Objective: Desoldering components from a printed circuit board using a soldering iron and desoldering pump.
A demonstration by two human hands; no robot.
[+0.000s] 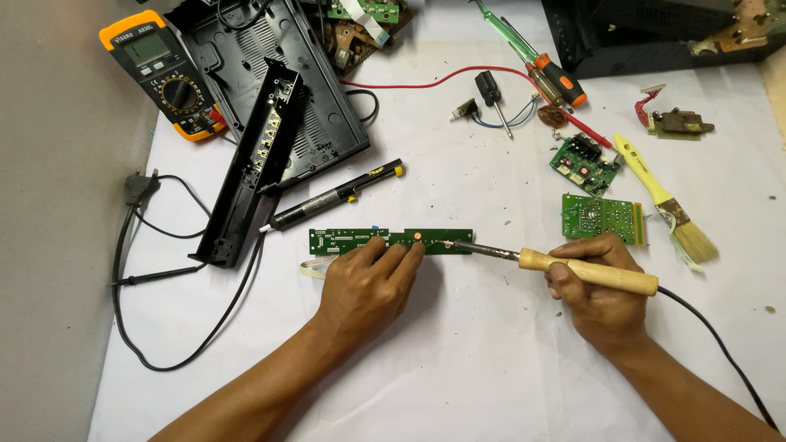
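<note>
A long narrow green circuit board (352, 239) lies on the white sheet in the middle. My left hand (367, 282) rests on its near edge, fingers pressing the board down, with a thin wire of solder seemingly pinched at the fingertips. My right hand (602, 286) grips a soldering iron (573, 268) by its wooden handle. The iron's metal tip touches the board's right part, just right of my left fingertips. Its black cord runs off to the lower right.
A black desoldering pump (336, 196) lies just behind the board. A black plastic casing (278, 90) and front panel strip (246, 172) sit at the back left by an orange multimeter (164, 74). Two small green boards (602, 217), a yellow brush (663, 196) and screwdrivers (540, 65) lie right.
</note>
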